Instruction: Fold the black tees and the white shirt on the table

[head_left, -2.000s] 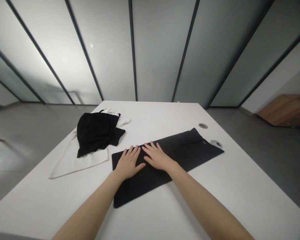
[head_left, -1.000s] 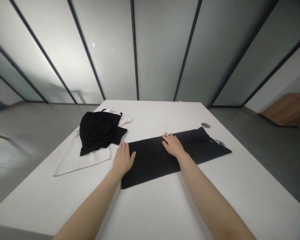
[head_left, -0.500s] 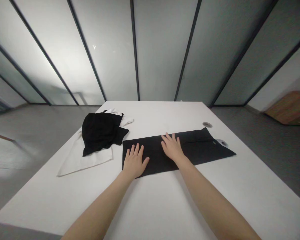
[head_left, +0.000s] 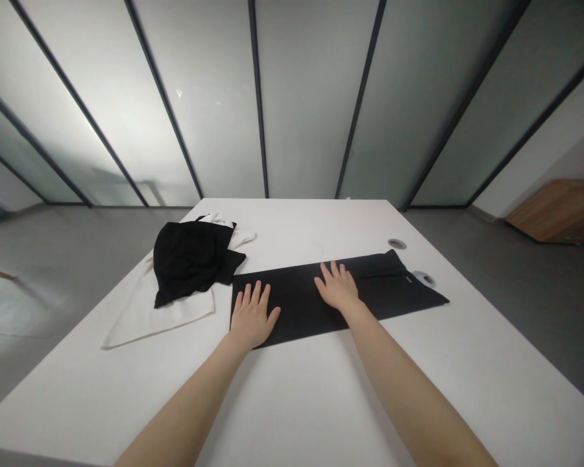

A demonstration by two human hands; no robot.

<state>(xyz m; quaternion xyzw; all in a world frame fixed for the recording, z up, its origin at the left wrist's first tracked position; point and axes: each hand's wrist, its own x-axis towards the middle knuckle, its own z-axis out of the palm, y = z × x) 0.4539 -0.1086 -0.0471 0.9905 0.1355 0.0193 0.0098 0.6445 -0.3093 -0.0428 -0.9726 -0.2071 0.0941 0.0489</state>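
Observation:
A black folded garment (head_left: 296, 305) lies flat and long across the white table in front of me, with a small light tag near its right end. My left hand (head_left: 252, 321) rests palm down on its left end, fingers spread. Toward the middle of the cloth, my right hand (head_left: 338, 290) is also laid flat with its fingers apart. Neither hand grips the fabric. The right end of the garment tapers to a point and shows a crease along its upper part.
To the left, a crumpled black cloth (head_left: 189, 263) sits on top of white fabric (head_left: 170, 321). Two round cable holes, one a grommet (head_left: 397, 244), are set in the table (head_left: 302, 402) at the right. Frosted glass panels (head_left: 302, 97) stand behind it.
My right hand has slid slightly rightward along the black garment, and my left hand has shifted a little toward its left edge. The whole view has drifted slightly.

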